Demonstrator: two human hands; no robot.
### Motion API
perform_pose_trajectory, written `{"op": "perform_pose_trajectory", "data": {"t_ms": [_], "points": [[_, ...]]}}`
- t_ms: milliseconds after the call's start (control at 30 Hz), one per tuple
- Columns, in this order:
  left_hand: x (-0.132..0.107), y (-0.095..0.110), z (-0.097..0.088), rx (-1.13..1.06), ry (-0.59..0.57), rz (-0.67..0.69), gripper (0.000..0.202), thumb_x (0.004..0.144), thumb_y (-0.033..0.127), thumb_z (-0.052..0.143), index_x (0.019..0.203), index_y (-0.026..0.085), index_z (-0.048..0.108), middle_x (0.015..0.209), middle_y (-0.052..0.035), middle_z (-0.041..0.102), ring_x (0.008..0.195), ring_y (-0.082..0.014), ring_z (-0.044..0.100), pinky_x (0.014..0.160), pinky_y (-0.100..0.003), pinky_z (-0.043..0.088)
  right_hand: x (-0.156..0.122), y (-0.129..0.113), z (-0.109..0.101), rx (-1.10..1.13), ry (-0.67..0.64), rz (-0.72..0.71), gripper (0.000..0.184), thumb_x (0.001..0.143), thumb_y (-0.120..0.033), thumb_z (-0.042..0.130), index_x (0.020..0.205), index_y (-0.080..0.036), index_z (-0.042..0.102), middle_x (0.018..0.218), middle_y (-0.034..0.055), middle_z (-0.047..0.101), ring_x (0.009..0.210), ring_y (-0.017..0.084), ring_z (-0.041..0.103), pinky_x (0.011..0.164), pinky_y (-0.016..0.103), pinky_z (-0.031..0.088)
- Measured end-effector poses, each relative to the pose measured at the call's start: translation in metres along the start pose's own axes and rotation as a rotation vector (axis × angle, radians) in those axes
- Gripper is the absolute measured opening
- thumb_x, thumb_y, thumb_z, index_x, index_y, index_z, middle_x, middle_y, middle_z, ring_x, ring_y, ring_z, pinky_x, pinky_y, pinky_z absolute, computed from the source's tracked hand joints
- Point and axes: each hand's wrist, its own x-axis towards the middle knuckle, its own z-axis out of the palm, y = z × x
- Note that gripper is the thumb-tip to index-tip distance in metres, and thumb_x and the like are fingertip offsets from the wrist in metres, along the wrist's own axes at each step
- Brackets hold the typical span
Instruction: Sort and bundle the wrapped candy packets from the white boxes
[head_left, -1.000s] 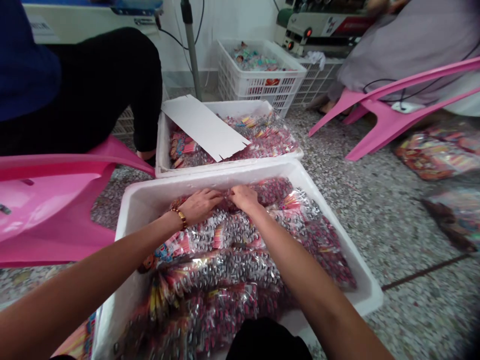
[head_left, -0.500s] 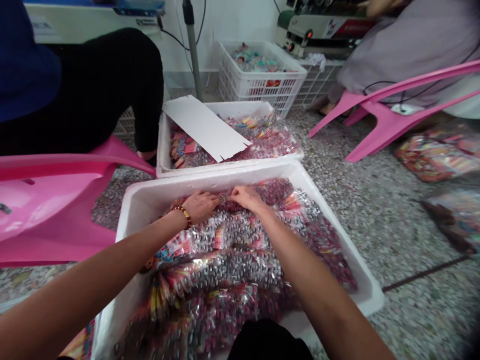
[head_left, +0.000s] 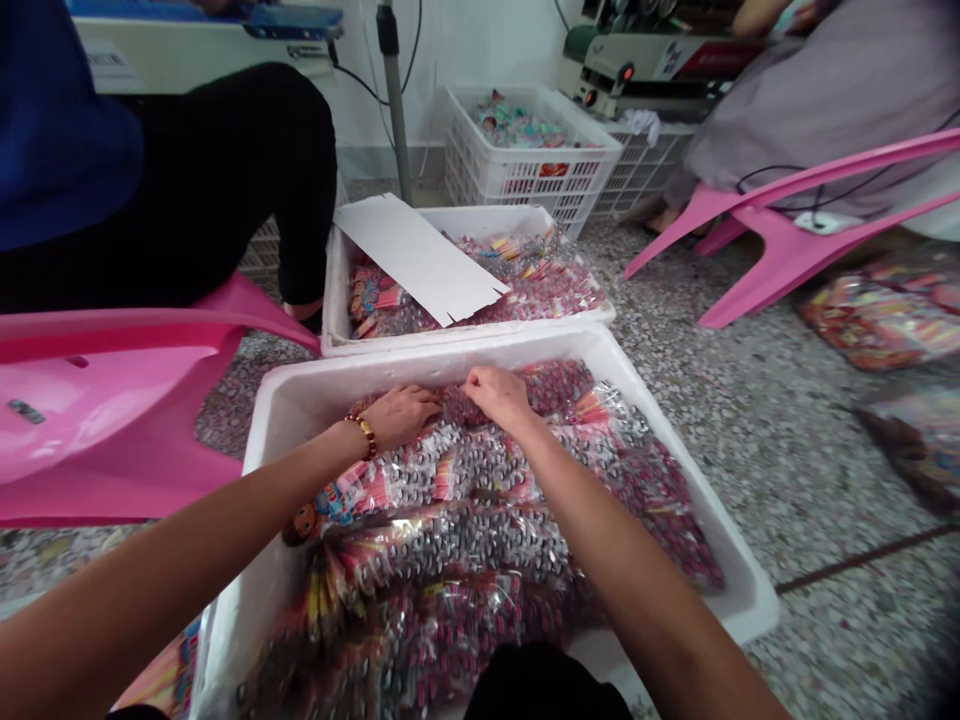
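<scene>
Gripping packets | left hand fingers curled on them | right hand fingers curled on them

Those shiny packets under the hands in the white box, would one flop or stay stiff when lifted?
Probably floppy: the packets sag and crumple over each other. Likely slippery, since their clear film glints. Seemingly light, filled with small pieces.

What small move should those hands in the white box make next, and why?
Probably tuck the packet down flat: the left hand and right hand meet on it by the far wall of the white box; nearer packets already lie flat.
</scene>
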Motion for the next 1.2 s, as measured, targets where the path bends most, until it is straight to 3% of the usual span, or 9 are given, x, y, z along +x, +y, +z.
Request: {"op": "perform_pose_trajectory", "data": {"t_ms": [100, 167, 400, 500, 600, 767, 900, 1000, 1200], "points": [[0.0, 0.002, 0.0, 0.006, -0.026, -0.011, 0.029, 0.095, 0.026, 0.048, 0.114, 0.028, 0.07, 0.129, -0.0056, 0.066, 0.118, -0.0246, 0.057, 0.1, -0.041, 0.041, 0.002, -0.01, 0.006, -0.095, -0.078, -0.067, 0.024, 0.089, -0.034, 0.057, 0.103, -0.023, 0.074, 0.108, 0.0092, 0.073, 0.102, 0.025, 0.067, 0.086, 0.033, 0.05], [0.0, -0.001, 0.0, -0.017, -0.04, 0.001, 0.026, 0.092, 0.023, 0.051, 0.107, 0.028, 0.072, 0.129, -0.0041, 0.066, 0.12, -0.0246, 0.056, 0.101, -0.041, 0.04, 0.007, -0.011, 0.013, -0.101, -0.049, -0.053, 0.026, 0.09, -0.029, 0.054, 0.105, -0.021, 0.074, 0.109, 0.0109, 0.073, 0.103, 0.025, 0.067, 0.086, 0.033, 0.05], [-0.006, -0.022, -0.005, -0.17, 0.068, 0.086, 0.029, 0.089, 0.009, 0.048, 0.09, 0.02, 0.074, 0.112, -0.0067, 0.069, 0.104, -0.017, 0.06, 0.097, -0.031, 0.046, 0.021, -0.002, 0.019, 0.044, -0.043, 0.076, 0.024, 0.088, -0.043, 0.058, 0.098, -0.03, 0.076, 0.106, 0.0024, 0.074, 0.103, 0.022, 0.067, 0.086, 0.03, 0.05], [-0.009, -0.021, -0.006, -0.073, 0.151, 0.003, 0.026, 0.091, 0.014, 0.05, 0.106, 0.017, 0.071, 0.112, -0.01, 0.066, 0.106, -0.0221, 0.056, 0.098, -0.037, 0.046, 0.017, -0.001, 0.013, 0.044, -0.059, 0.039, 0.025, 0.088, -0.045, 0.058, 0.098, -0.029, 0.075, 0.105, 0.0022, 0.074, 0.104, 0.022, 0.067, 0.087, 0.031, 0.049], [-0.008, -0.014, -0.004, 0.045, 0.109, -0.037, 0.028, 0.089, 0.025, 0.06, 0.115, 0.017, 0.067, 0.116, -0.0117, 0.063, 0.109, -0.0268, 0.052, 0.096, -0.041, 0.045, 0.009, -0.005, 0.007, -0.01, 0.022, -0.009, 0.025, 0.092, -0.041, 0.053, 0.102, -0.028, 0.073, 0.106, 0.003, 0.074, 0.103, 0.021, 0.067, 0.089, 0.032, 0.049], [-0.007, -0.009, -0.006, 0.111, 0.048, -0.086, 0.025, 0.089, 0.029, 0.062, 0.108, 0.014, 0.065, 0.107, -0.0115, 0.063, 0.107, -0.0279, 0.051, 0.09, -0.039, 0.046, 0.0, -0.019, 0.014, -0.135, -0.054, -0.122, 0.03, 0.093, -0.039, 0.05, 0.103, -0.023, 0.074, 0.104, 0.0098, 0.074, 0.101, 0.025, 0.068, 0.086, 0.034, 0.05], [-0.012, -0.016, -0.01, 0.059, 0.045, -0.076, 0.021, 0.089, 0.03, 0.063, 0.102, 0.014, 0.062, 0.103, -0.0095, 0.063, 0.105, -0.0254, 0.051, 0.092, -0.036, 0.044, 0.003, -0.024, 0.023, -0.159, -0.022, -0.034, 0.036, 0.096, -0.037, 0.045, 0.107, -0.017, 0.073, 0.106, 0.0149, 0.073, 0.102, 0.028, 0.069, 0.084, 0.036, 0.051], [-0.016, -0.02, -0.009, 0.034, 0.07, -0.051, 0.021, 0.09, 0.032, 0.062, 0.102, 0.015, 0.062, 0.103, -0.009, 0.063, 0.103, -0.0244, 0.05, 0.092, -0.036, 0.043, 0.004, -0.023, 0.021, -0.126, -0.016, -0.009, 0.037, 0.096, -0.039, 0.044, 0.109, -0.019, 0.072, 0.107, 0.0135, 0.073, 0.104, 0.027, 0.068, 0.085, 0.035, 0.051], [-0.015, -0.019, -0.006, 0.049, 0.088, 0.018, 0.025, 0.095, 0.032, 0.053, 0.099, 0.018, 0.072, 0.1, -0.0105, 0.064, 0.097, -0.025, 0.049, 0.088, -0.038, 0.045, 0.011, -0.031, 0.02, -0.057, -0.061, -0.154, 0.029, 0.092, -0.034, 0.049, 0.104, -0.029, 0.075, 0.105, 0.0058, 0.074, 0.102, 0.023, 0.068, 0.085, 0.032, 0.051]]}}
